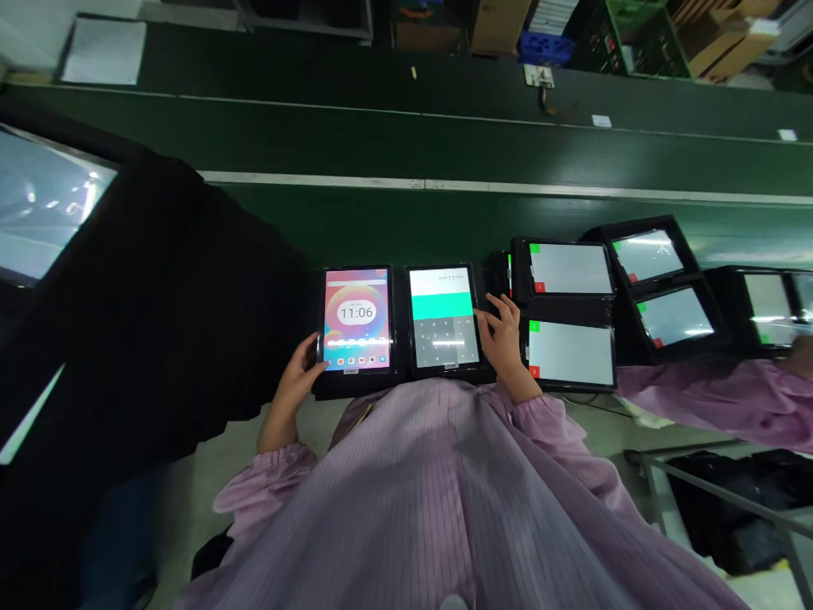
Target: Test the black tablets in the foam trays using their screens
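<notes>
Side by side in front of me are two tablets in black holders. The left tablet (356, 318) shows a colourful home screen with a clock reading 11:06. On the right tablet (443, 315) there is a keypad screen with a green band. My left hand (297, 377) grips the lower left corner of the left tablet, its thumb over the front and its other fingers at the side edge. Beside the right tablet, my right hand (501, 335) is open with fingers apart, a fingertip at the tablet's right edge. Neither tablet is lifted.
Several more tablets (570, 352) with white screens and red and green corner marks lie to the right. Another person's purple sleeve (711, 398) reaches in there. A person in black (190, 288) is close on my left. Green crates (648, 38) and boxes stand beyond the green bench (356, 216).
</notes>
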`<state>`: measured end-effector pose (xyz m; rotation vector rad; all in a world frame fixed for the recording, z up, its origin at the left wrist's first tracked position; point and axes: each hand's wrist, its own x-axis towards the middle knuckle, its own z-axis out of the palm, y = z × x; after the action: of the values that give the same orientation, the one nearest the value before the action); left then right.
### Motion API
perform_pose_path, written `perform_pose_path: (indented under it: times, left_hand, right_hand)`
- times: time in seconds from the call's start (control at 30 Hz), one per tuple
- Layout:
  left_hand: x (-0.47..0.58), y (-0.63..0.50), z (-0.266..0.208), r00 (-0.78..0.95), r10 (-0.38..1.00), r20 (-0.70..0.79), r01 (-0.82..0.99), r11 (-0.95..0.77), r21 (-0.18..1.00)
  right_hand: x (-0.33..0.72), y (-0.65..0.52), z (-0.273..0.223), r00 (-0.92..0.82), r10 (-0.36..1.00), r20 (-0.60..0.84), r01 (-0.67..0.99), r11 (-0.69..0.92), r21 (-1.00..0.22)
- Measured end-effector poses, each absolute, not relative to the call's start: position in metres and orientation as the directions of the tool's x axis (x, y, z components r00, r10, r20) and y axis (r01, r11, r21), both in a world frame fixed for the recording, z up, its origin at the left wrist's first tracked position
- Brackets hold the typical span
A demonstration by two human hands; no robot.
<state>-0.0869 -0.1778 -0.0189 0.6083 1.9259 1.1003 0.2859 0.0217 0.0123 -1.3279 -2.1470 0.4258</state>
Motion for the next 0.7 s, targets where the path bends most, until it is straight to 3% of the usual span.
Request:
perform_pose_path:
  times: [0.17,0.47,0.7]
  left_hand:
    - [-0.087,-0.177,-0.015,-0.549,0.721,-0.422,-0.002,0.504,0.864]
    - [-0.082,-0.171,-0.026,-0.601,0.720,-0.347,0.072,0.481,0.874]
    - [-0.084,-0.173,-0.024,-0.567,0.734,-0.373,0.038,0.476,0.879]
  right_hand:
    - [0.290,0.013,0.013,-0.418,0.861,0.289,0.676,0.507,-0.534]
    - [0.288,0.009,0.009,-0.406,0.861,0.306,0.688,0.509,-0.518]
    - [0.281,0.014,0.009,-0.399,0.859,0.321,0.692,0.512,-0.509]
